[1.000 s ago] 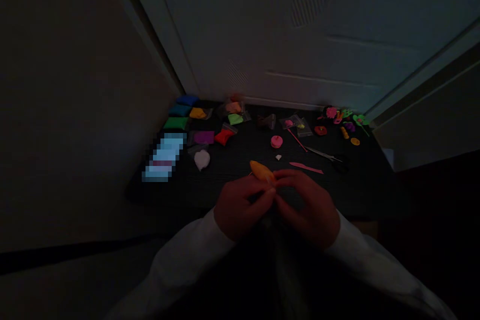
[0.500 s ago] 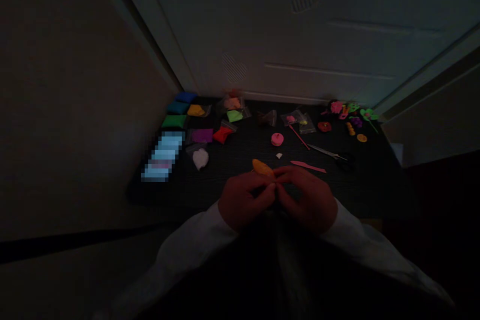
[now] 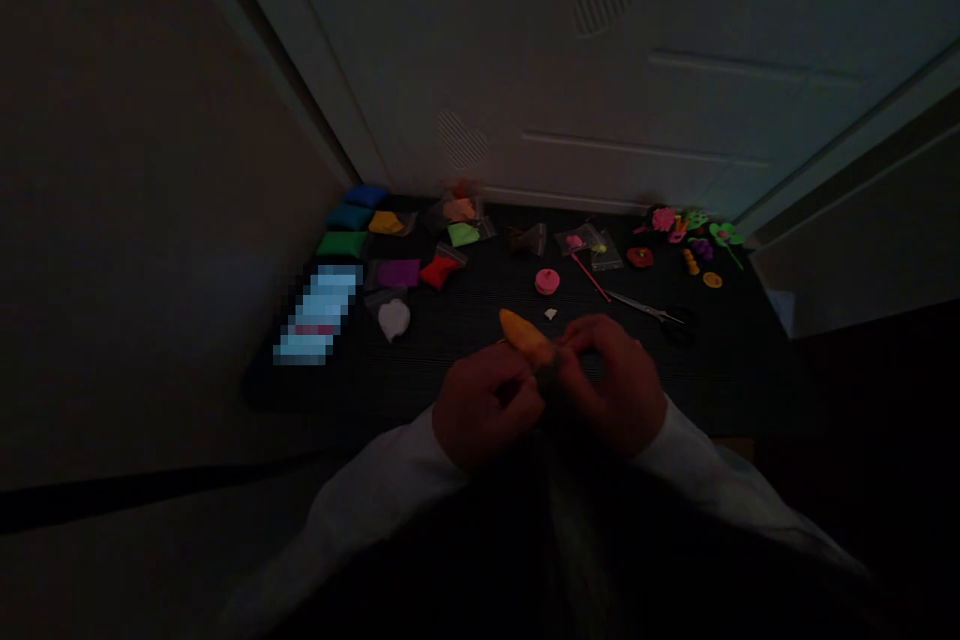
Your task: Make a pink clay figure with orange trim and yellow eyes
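Between my hands is a small bag of orange clay [image 3: 527, 338], its pointed orange end toward the upper left and a greyish, see-through end at the lower right. My left hand [image 3: 484, 407] is closed, thumb and fingers pinched at the bag's lower edge. My right hand [image 3: 619, 385] pinches the bag's greyish end. The fingertips are dark and partly blurred. Just beyond the bag lie a small white piece [image 3: 550, 314] and a round pink clay piece [image 3: 547, 281].
Bags of coloured clay, such as purple [image 3: 398, 273], red [image 3: 439, 270] and white [image 3: 394, 318], lie at left by a lit, pixelated screen [image 3: 319, 315]. Scissors [image 3: 651, 309] and a pink stick [image 3: 592, 278] lie to the right. Small clay figures [image 3: 691, 261] stand at the far right.
The orange bag has come further into view between my hands. My right hand has shifted at its end, covering the pink knife-shaped tool. The whole view has moved slightly.
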{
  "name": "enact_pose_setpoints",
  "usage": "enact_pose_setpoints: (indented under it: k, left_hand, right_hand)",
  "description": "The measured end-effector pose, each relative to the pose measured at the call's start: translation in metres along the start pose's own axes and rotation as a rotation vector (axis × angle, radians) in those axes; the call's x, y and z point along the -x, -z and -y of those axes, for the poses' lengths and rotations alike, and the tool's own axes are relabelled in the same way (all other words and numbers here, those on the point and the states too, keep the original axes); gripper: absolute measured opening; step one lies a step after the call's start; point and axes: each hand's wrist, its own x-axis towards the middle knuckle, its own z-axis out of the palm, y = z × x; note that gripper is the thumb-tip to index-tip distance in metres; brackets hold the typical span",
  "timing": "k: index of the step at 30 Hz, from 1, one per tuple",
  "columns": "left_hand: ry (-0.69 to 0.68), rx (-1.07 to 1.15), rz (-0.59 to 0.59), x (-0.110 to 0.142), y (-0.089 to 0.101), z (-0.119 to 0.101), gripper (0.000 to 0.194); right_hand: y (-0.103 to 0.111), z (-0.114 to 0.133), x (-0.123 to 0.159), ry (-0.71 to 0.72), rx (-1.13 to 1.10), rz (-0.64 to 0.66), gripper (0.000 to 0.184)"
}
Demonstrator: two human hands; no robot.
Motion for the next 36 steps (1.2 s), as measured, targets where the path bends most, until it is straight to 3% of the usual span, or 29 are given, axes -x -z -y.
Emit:
enact_pose_setpoints:
  k: [6, 16, 18, 21, 23, 25, 29, 33, 36]
  left_hand:
    - [0.048, -0.035, 0.060, -0.002, 0.002, -0.001, 0.019]
    - [0.109, -0.081, 0.151, 0.003, -0.004, 0.003, 0.018]
    - [0.038, -0.114, 0.116, 0.004, -0.003, 0.005, 0.020]
    - [-0.137, -0.207, -0.050, 0.004, 0.000, 0.010, 0.010]
    - [-0.201, -0.296, -0.126, 0.003, 0.003, 0.016, 0.044]
    - [-0.216, -0.338, -0.078, 0.001, 0.005, 0.024, 0.068]
    - [-0.189, -0.252, 0.090, 0.001, 0.004, 0.034, 0.053]
    - [-0.152, -0.237, 0.094, 0.002, 0.003, 0.036, 0.048]
    - [-0.136, -0.239, 0.115, 0.003, 0.002, 0.037, 0.045]
  right_hand:
    - [0.003, -0.002, -0.001, 0.005, 0.017, 0.052, 0.004]
    - [-0.001, -0.005, 0.004, -0.165, 0.161, 0.091, 0.006]
    - [-0.001, -0.006, 0.004, -0.187, 0.136, 0.097, 0.006]
    - [0.002, -0.007, 0.003, -0.230, 0.054, 0.094, 0.006]
    - [0.004, -0.007, 0.003, -0.250, -0.030, 0.100, 0.006]
    - [0.006, -0.007, 0.003, -0.257, -0.123, 0.129, 0.006]
    - [0.010, -0.007, 0.002, -0.186, -0.225, 0.164, 0.006]
    - [0.014, -0.010, -0.002, 0.040, -0.093, 0.227, 0.009]
    - [0.015, -0.014, -0.005, 0.134, -0.013, 0.302, 0.015]
